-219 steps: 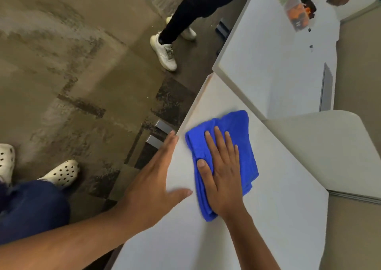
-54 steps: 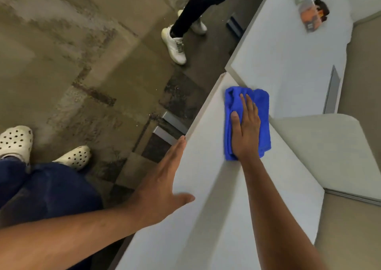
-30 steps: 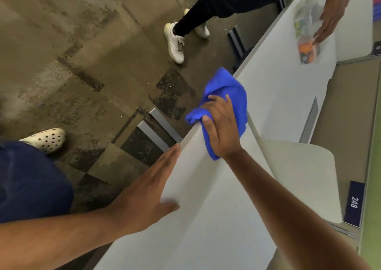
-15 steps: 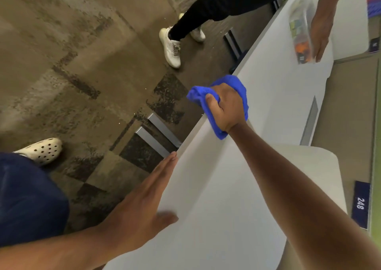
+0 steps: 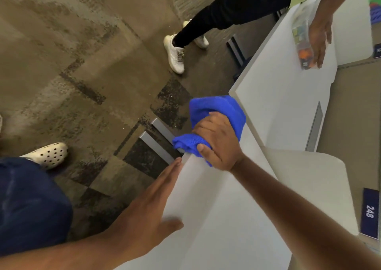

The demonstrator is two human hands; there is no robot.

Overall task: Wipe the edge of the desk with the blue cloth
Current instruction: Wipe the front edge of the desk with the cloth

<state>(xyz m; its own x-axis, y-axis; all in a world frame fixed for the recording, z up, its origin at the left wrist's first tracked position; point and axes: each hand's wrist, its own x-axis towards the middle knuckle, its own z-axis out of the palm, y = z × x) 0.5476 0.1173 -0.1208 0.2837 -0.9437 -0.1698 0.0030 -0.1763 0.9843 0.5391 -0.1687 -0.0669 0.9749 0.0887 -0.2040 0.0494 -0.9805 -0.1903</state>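
The blue cloth (image 5: pixel 216 113) is bunched over the left edge of the white desk (image 5: pixel 222 218), near its far corner. My right hand (image 5: pixel 218 142) is closed around the cloth, with the fingers curled over the edge and the thumb on the near side. Part of the cloth hangs down past the edge toward the floor. My left hand (image 5: pixel 152 208) lies flat and open on the desk along the same edge, closer to me, with its fingertips a short way from the cloth.
A second white desk (image 5: pixel 278 96) adjoins beyond the corner. There another person's hand (image 5: pixel 319 32) rests on a clear plastic bag (image 5: pixel 302 41). That person's legs and white shoes (image 5: pixel 175 53) stand on the carpet. Metal desk feet (image 5: pixel 156 144) lie below the edge. A grey divider panel (image 5: pixel 309 187) is at right.
My right hand has gone from flat on the desk top to gripping the cloth over the edge, and has slid nearer along it in the last half second. The left hand stays put.
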